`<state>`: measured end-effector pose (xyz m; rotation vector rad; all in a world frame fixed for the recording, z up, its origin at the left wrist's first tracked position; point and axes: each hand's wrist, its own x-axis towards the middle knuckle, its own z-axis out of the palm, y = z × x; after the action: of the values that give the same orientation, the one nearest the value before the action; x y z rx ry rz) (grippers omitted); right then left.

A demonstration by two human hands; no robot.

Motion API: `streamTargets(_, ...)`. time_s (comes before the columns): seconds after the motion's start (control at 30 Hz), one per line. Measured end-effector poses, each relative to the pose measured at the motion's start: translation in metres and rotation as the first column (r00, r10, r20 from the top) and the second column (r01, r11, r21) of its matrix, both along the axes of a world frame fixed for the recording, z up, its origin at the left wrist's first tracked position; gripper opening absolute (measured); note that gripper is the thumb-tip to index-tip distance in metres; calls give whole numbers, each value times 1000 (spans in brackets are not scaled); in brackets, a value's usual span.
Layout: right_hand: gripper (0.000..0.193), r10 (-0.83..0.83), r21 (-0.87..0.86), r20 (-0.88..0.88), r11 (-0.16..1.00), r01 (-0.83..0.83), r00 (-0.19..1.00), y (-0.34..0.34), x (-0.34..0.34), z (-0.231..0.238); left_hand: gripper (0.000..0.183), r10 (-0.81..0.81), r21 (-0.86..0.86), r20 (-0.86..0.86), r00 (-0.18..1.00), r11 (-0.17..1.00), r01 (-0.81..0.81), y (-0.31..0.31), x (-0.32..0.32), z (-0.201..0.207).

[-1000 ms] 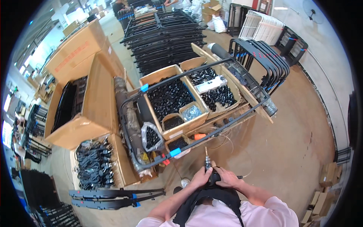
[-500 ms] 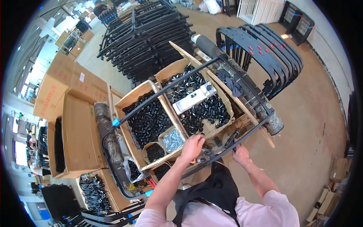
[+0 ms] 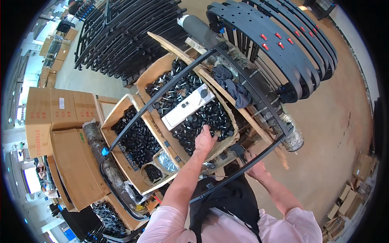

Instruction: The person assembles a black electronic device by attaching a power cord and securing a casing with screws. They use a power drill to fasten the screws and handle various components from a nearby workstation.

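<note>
My left hand reaches into the near part of a cardboard box of black round feet with metal studs. Its fingers look apart at the black feet; their tips are partly hidden. A long white box-shaped piece lies on the feet beside that hand. My right hand is at the near bar of a black metal frame that lies across the boxes. Its fingers are curled beside a dark tool-like object; what they grip is hidden by the bar.
Left of the feet, another box holds black caps, with small tubs of silver screws and black screws. A wooden plank runs along the right. Stacked black frames and curved black panels stand beyond; large cartons stand left.
My left hand has moved from the near edge of the boxes into the black feet. My right hand stays by the near bar. The view has shifted, bringing the boxes lower left.
</note>
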<state>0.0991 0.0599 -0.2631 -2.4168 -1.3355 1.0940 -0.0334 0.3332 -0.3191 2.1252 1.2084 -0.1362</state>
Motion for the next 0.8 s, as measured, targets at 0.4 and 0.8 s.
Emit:
streamTargets(0.4, 49, 8, 407, -267, 907, 105, 964, 133, 11, 161, 30, 628, -885, 322, 709, 465, -9, -3, -40, 82)
streamTargets(0.8, 40, -301, 32, -892, 702, 711, 338, 164, -3, 78, 31, 655, -825, 488, 577, 562, 60, -37, -41, 94)
